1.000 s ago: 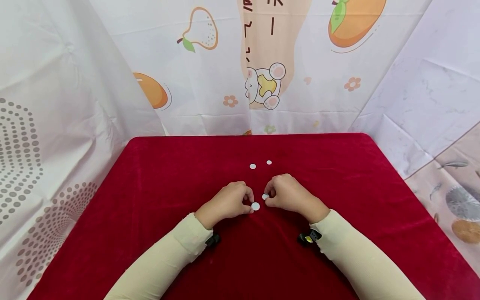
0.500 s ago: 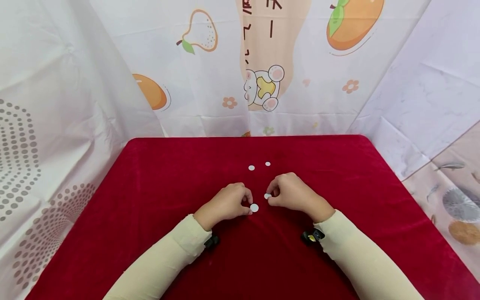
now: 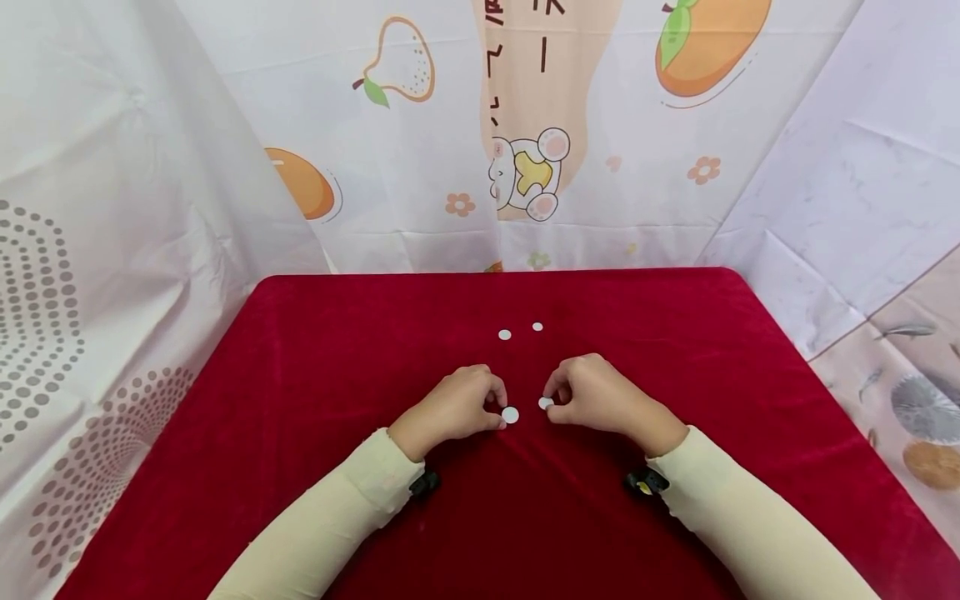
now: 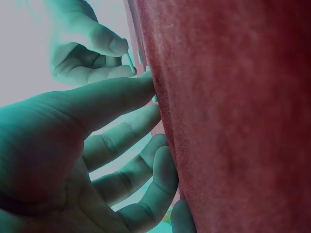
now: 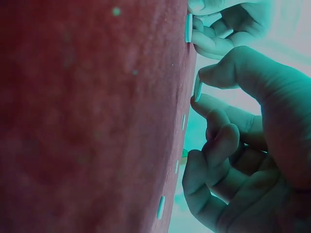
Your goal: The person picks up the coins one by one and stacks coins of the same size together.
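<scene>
1 disc [image 3: 546, 403] in R hand [image 3: 596, 396] | red tblcloth [image 3: 360, 350] — prntd curtain [image 3: 420, 167] bhnd

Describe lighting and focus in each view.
Head view: even light, natural colours, flat round white discs crisply outlined on the red velvety tablecloth; left wrist view: teal cast on the left hand, upper left washed out, tablecloth mostly blurred and dim; right wrist view: teal cast on the right hand, upper right glaring, tablecloth mostly blurred.

– what colour is the tablecloth [image 3: 360, 333]?
– deep red, and the discs [image 3: 510, 415] on it are white.
– behind the tablecloth?
– a white curtain [image 3: 405, 158] printed with orange fruit [image 3: 708, 50] and peach flowers [image 3: 460, 204].
– over the tablecloth?
– sleeves [image 3: 322, 517] of pale cream.
</scene>
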Demonstrator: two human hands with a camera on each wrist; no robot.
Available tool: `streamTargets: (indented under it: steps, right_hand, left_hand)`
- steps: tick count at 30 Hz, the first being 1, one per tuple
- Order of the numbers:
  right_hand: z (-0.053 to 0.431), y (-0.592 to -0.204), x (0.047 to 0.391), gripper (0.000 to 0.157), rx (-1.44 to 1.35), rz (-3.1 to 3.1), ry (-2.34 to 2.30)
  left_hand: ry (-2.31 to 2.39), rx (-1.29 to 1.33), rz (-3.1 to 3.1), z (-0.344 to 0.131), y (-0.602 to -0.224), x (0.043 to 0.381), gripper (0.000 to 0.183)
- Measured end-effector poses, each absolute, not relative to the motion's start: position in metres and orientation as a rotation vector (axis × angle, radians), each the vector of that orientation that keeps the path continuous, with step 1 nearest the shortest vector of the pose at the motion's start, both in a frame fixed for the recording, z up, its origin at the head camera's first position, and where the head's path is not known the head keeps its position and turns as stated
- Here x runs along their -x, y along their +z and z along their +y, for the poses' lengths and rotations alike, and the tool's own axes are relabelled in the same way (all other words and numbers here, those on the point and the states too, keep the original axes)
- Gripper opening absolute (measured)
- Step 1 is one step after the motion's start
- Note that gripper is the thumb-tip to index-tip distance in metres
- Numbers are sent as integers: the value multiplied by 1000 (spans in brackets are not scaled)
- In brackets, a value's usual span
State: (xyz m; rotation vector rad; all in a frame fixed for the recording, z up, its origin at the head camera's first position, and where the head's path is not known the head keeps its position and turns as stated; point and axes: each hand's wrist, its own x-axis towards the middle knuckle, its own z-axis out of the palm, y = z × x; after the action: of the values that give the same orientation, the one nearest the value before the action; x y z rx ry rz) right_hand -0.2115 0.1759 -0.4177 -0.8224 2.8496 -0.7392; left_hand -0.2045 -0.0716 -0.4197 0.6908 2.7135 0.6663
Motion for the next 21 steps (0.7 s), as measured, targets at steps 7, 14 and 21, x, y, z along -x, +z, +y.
streamTargets:
  steps: [7,14,21]
  right_hand:
    - [176,-420,208,8,808,2806,-756]
    - [176,-420,208,7,831,2801,-725]
    - [177,-420,208,7,869,2785,-698]
  left_hand:
    - [652,-693,2725,-72,-420,205,15]
    - [659,-691,2720,-71,-419,204,15]
    - [656,-686,2719,-70,-418,204,15]
